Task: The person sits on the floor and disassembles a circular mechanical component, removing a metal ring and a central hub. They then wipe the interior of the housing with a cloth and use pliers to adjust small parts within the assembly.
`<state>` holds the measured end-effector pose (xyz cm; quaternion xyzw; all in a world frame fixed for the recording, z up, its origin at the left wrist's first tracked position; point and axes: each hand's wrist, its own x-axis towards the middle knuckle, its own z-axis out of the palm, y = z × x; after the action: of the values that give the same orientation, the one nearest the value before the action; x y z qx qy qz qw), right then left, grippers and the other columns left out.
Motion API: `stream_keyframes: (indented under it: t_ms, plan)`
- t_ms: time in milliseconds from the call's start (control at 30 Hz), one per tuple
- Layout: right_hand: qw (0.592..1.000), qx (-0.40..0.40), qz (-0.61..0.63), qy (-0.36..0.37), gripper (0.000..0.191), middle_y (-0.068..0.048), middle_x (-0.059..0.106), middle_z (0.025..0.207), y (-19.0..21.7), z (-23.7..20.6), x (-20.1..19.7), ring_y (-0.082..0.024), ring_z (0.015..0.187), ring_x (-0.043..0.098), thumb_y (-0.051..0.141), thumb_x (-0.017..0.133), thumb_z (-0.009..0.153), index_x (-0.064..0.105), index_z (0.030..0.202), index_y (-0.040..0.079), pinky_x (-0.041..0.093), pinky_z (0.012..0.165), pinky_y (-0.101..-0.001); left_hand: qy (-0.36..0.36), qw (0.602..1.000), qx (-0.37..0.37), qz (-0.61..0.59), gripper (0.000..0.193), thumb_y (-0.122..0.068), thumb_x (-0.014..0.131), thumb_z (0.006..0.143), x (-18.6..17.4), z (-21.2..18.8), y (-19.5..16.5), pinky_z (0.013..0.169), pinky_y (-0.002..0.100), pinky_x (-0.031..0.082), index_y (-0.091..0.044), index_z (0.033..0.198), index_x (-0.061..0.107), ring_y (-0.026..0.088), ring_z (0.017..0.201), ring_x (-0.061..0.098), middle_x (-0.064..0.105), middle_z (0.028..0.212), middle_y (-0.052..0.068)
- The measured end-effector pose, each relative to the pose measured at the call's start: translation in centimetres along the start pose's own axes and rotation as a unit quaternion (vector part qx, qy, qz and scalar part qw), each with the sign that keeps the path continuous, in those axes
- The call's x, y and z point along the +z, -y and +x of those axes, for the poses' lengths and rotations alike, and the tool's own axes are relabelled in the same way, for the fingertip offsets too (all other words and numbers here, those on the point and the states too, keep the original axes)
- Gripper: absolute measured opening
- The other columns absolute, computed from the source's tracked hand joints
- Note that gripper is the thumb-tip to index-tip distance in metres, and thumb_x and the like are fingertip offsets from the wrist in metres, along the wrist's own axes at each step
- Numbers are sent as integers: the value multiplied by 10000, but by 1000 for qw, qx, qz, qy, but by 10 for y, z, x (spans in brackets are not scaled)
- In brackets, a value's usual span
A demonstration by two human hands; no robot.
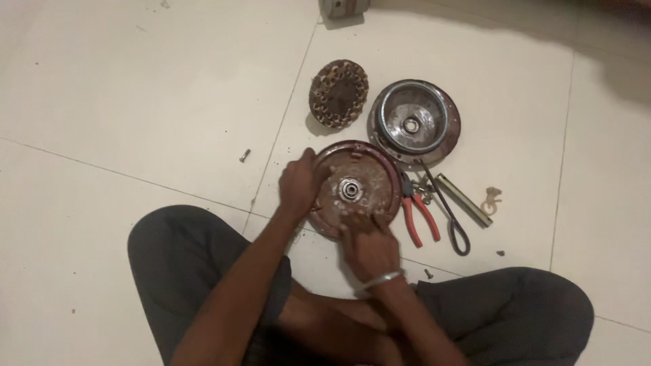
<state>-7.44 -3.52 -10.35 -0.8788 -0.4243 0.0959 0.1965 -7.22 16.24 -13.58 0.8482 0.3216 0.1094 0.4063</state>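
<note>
head view: a round brown metal cover [356, 190] on the floor tiles [135, 102] is gripped at its edge by the left hand [298, 186]; the right hand [369, 247] is pressed, fingers bent, on its near rim, beside red-handled pliers [419, 215].

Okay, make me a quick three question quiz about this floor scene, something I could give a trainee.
1. True or false: the left hand grips the rim of the brown round cover.
2. Which tool lies just right of that cover? A) red-handled pliers B) a hammer C) a saw
3. What lies on the tile left of the cover, apart from everything else?

Key
1. True; the right hand rests on its near edge.
2. A, the red-handled pliers.
3. A small loose screw.
</note>
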Motion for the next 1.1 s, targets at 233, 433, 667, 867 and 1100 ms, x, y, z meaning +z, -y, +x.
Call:
stream_keyframes:
  t_ms: [233, 433, 667, 867, 1100]
  plan:
    - [986, 60, 123, -93, 384, -260, 703, 1198, 16, 11, 17, -418, 1064, 672, 258, 509, 1009, 708, 1226, 11, 528, 919, -503, -34, 998, 28, 37, 361, -347, 728, 904, 6, -6, -8, 698, 574, 518, -63, 1039, 550, 468, 833, 693, 729, 855, 210]
    - [999, 8, -41, -13, 385, -208, 725, 1205, -16, -3, 9, -381, 1111, 697, 282, 463, 1031, 627, 1303, 65, 544, 1022, -504, -19, 999, 22, 44, 358, -352, 723, 917, 6, -5, -8, 702, 560, 535, -51, 1011, 553, 458, 819, 706, 722, 830, 216]
    - [986, -15, -39, -158, 458, -308, 681, 1203, -15, -3, 33, -449, 1076, 675, 270, 568, 919, 678, 1228, -49, 582, 903, -514, -56, 996, 52, 43, 344, -329, 715, 924, 15, -8, -5, 670, 578, 516, -36, 1002, 552, 474, 803, 694, 723, 821, 219]
    - [995, 6, 46, -93, 384, -271, 723, 1119, -27, -5, 21, -421, 972, 723, 270, 525, 975, 707, 1151, -19, 575, 788, -514, -37, 998, 31, 41, 362, -349, 718, 924, 17, -9, -6, 689, 585, 511, -46, 1022, 546, 481, 810, 686, 712, 819, 233]
    - [973, 162, 163, 3, 356, -248, 741, 951, -5, 9, 39, -427, 909, 701, 323, 541, 980, 774, 1065, 68, 546, 827, -520, -66, 997, 19, 43, 355, -337, 724, 900, 21, -16, -4, 691, 585, 516, -53, 1007, 541, 481, 804, 686, 712, 816, 229]
